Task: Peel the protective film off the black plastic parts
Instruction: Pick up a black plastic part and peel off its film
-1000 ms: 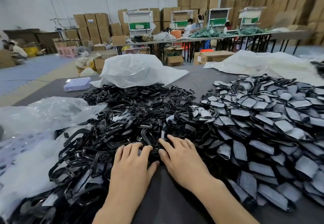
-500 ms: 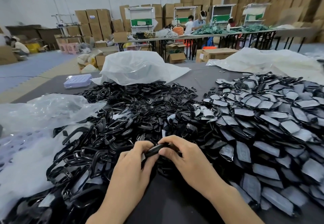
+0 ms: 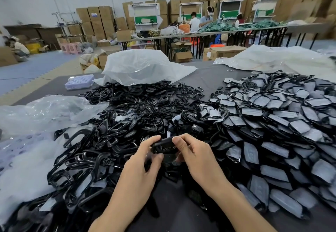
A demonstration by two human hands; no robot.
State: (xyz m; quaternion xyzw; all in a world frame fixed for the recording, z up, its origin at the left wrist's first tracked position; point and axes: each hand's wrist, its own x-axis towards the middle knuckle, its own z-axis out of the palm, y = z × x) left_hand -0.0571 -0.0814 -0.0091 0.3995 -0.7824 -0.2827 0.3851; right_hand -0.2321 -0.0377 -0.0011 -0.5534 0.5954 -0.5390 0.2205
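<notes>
The left grip [image 3: 141, 161] and right grip [image 3: 194, 155] were found closed on one black part [image 3: 162, 146]. It was pinched at its two ends between thumbs and fingers and held just above the near edge of the heaps. Whether any film had been lifted could not be told. A slip was judged possible, the part being glossy and held only by fingertips. If dropped, it would be lost among the loose frames [image 3: 101, 141] on the left. Mixing with the film-covered pile [image 3: 272, 122] on the right of the counter [image 3: 174, 213] was also judged a risk.
</notes>
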